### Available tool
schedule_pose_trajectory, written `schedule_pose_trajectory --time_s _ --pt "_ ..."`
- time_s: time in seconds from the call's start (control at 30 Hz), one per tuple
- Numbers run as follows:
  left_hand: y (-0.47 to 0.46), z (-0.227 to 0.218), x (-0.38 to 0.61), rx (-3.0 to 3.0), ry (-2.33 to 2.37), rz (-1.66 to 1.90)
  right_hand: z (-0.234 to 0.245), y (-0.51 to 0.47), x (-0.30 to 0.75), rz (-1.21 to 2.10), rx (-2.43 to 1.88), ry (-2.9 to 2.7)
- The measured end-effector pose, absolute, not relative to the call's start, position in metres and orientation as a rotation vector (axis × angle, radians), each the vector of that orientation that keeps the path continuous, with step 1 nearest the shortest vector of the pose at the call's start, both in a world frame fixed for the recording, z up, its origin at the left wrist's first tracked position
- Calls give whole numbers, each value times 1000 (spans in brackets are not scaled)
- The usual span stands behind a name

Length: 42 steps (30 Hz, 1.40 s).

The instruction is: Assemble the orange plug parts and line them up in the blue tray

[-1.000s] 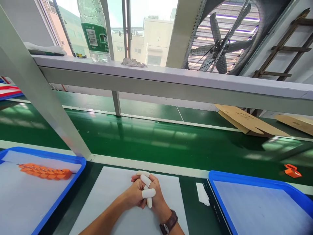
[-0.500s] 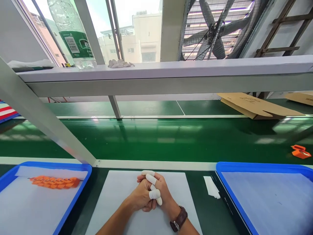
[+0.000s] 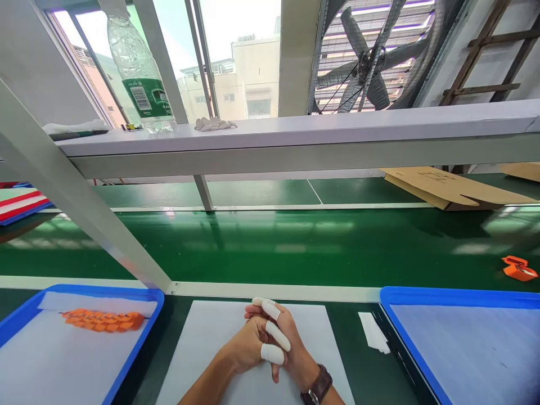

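My left hand and my right hand are clasped together, fingers interlaced, resting on a white mat at the near edge of the bench. Several fingertips wear white finger cots. A brown-strapped watch sits on my right wrist. Nothing shows inside either hand. A row of linked orange plastic parts lies in the blue tray to the left of the mat, apart from my hands.
A second blue tray lined in white sits at right, with a white paper slip beside it. Beyond runs a green conveyor belt carrying an orange piece. A slanted metal strut, an overhead shelf with a bottle, and cardboard are there too.
The view has tilted and shifted a little. My hands stay clasped on the mat, with the capped fingers shifting slightly.
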State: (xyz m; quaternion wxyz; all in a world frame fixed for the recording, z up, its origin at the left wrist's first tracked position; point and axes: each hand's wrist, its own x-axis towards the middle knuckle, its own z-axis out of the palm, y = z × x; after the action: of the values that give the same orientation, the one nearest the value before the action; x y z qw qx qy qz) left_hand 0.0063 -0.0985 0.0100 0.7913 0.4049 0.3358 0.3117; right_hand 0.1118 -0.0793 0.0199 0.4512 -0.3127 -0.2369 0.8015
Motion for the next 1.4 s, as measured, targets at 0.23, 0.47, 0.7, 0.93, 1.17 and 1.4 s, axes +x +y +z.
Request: schedule_pose_trajectory --time_s 0.23,0.47,0.7,0.93,1.17,1.4 --pt "-102 15 5 816 614 760 14 -75 114 2003 -704 -401" --pt "-101 16 4 817 624 814 18 -76 114 2011 -688 -389" --pt "-100 15 4 899 620 802 20 -76 114 1998 -706 -432" --pt "-99 20 5 956 642 776 17 -75 115 1988 -674 -462" --pt "-98 15 3 961 581 800 19 -74 117 1985 -688 -465" --pt "-98 15 3 953 574 790 24 -74 117 1982 -679 -457"
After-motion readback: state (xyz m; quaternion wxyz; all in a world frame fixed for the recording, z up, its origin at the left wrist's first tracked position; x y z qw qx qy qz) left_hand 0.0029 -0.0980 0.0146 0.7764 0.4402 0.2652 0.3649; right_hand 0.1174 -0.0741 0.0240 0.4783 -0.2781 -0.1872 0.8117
